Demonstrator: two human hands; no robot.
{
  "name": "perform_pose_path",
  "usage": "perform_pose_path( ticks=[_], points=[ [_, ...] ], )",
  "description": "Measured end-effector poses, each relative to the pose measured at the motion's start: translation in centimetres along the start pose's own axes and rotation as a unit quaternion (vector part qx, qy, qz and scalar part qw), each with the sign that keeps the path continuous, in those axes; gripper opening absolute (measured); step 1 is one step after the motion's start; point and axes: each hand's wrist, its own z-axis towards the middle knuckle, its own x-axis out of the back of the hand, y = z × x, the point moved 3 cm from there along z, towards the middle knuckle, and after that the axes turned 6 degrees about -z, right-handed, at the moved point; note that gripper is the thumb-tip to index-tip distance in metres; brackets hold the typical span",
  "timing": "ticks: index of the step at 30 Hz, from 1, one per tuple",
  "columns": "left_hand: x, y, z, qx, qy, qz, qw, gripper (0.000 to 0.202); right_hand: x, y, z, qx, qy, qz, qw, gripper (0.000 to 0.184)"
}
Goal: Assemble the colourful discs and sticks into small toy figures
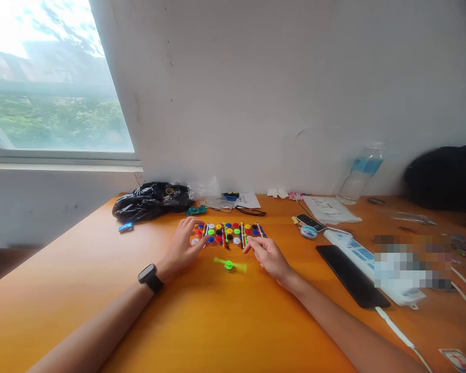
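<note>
A small bright green spinner with two blade-like arms [229, 265] is on the table between my hands, and its arms are blurred by motion. Behind it lies a row of round pieces in several colours [229, 232], with thin coloured sticks standing or lying among them. My left hand [186, 242], with a dark watch on its wrist, is at the row's left end, fingers spread and holding nothing I can see. My right hand [271, 257] is by the row's right part, to the right of the spinner, its fingers curled into a pinch. What that pinch holds, if anything, I cannot make out.
A black plastic bag [151, 202] and a small blue packet [126, 227] lie at the back left. Dark glasses [250, 211] lie behind the row. To the right are a black phone [351, 274], a white power strip [357, 251] and a clear bottle [359, 178].
</note>
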Motion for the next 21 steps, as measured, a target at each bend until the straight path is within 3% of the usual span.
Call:
perform_pose_path(
  ticks=[4, 10, 17, 21],
  points=[
    [-0.1, -2.3, 0.2, 0.051, -0.013, -0.016, 0.998, 0.041, 0.0, 0.0, 0.0, -0.006, -0.003, 0.022, 1.000, 0.051],
    [-0.6, -4.7, 0.3, 0.124, -0.018, -0.016, 0.992, 0.044, -0.1, -0.1, 0.0, 0.021, -0.009, 0.014, 1.000, 0.049],
    [-0.6, -4.8, 0.3, 0.211, -0.041, -0.086, 0.973, 0.059, -0.2, 0.2, 0.0, 0.029, -0.023, 0.004, 0.999, 0.047],
    [-0.6, -4.4, 0.4, 0.223, -0.044, -0.070, 0.971, 0.063, -0.2, 0.3, -0.1, 0.031, -0.034, 0.001, 0.999, 0.047]
  ],
)
